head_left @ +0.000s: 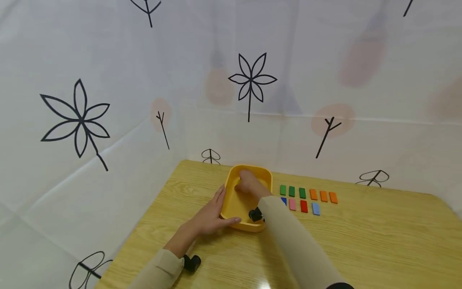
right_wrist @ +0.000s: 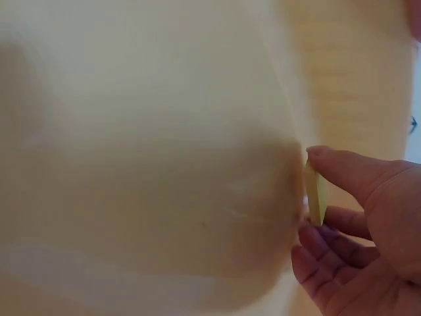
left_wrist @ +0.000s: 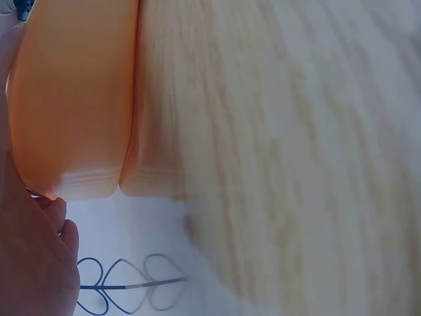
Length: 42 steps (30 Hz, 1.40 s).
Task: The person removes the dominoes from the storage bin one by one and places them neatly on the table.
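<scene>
A yellow plastic bin (head_left: 236, 206) stands on the wooden table. My left hand (head_left: 211, 216) lies along its left side, fingers straight against the wall and thumb stretched over the near rim. In the left wrist view, that hand (left_wrist: 36, 250) is beside the bin's outer wall (left_wrist: 75, 99). My right hand (head_left: 249, 182) reaches into the far part of the bin. The right wrist view shows this hand (right_wrist: 368, 224) pinching a thin yellow tile (right_wrist: 316, 192) between thumb and fingers, close to the bin's inner wall.
Right of the bin lie two rows of coloured tiles: green (head_left: 291, 191) and orange (head_left: 323, 196) behind, then blue (head_left: 284, 200), pink (head_left: 292, 204), red (head_left: 304, 206) and light blue (head_left: 316, 209) in front. A patterned white curtain (head_left: 288, 136) borders the table (head_left: 379, 237) behind and at left.
</scene>
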Each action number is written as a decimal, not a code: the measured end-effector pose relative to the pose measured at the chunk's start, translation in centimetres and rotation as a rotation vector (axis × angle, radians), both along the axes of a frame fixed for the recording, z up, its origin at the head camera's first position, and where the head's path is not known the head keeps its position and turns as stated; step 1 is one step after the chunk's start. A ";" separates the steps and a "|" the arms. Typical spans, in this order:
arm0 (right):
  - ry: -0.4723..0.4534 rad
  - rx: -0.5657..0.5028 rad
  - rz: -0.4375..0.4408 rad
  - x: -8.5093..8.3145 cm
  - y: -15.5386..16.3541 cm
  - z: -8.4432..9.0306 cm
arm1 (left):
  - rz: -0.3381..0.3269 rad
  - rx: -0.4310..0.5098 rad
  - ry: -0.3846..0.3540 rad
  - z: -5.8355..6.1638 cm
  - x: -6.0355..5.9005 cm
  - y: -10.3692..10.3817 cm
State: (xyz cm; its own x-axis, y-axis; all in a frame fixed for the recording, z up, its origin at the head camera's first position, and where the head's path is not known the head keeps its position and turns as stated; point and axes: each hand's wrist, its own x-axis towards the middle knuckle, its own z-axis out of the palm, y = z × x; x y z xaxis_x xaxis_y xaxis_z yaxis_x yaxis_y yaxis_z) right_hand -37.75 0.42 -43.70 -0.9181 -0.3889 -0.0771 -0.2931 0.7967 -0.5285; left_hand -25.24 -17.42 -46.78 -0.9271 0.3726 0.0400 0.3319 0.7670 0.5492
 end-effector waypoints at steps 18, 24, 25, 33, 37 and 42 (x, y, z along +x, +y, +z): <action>0.193 -0.134 0.166 2.7 6.4 5.6 | 0.035 -0.017 -0.039 0.4 -0.3 -0.5; 0.260 -0.179 0.157 4.8 11.7 5.6 | 0.035 -0.023 -0.043 0.3 -0.2 -0.5; 0.271 -0.180 0.155 5.1 12.5 5.6 | 0.037 -0.022 -0.043 0.4 -0.2 -0.5; 0.320 -0.166 0.131 6.8 18.0 5.1 | 0.041 -0.022 -0.026 0.6 -0.4 -1.4; 0.325 -0.142 0.118 7.3 20.5 4.3 | 0.046 -0.037 -0.027 0.5 -0.4 -1.6; 0.297 -0.093 0.099 7.5 23.3 2.7 | 0.048 -0.043 -0.013 0.5 -0.4 -1.7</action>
State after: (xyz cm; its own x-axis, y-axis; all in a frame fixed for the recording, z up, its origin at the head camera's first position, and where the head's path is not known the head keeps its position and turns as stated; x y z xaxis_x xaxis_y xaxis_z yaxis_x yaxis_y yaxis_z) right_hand -30.22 23.70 -40.99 -0.8522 -0.4707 0.2284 -0.5194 0.7090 -0.4771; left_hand -25.65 -19.08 -46.24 -0.9442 0.3290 0.0126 0.2873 0.8047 0.5195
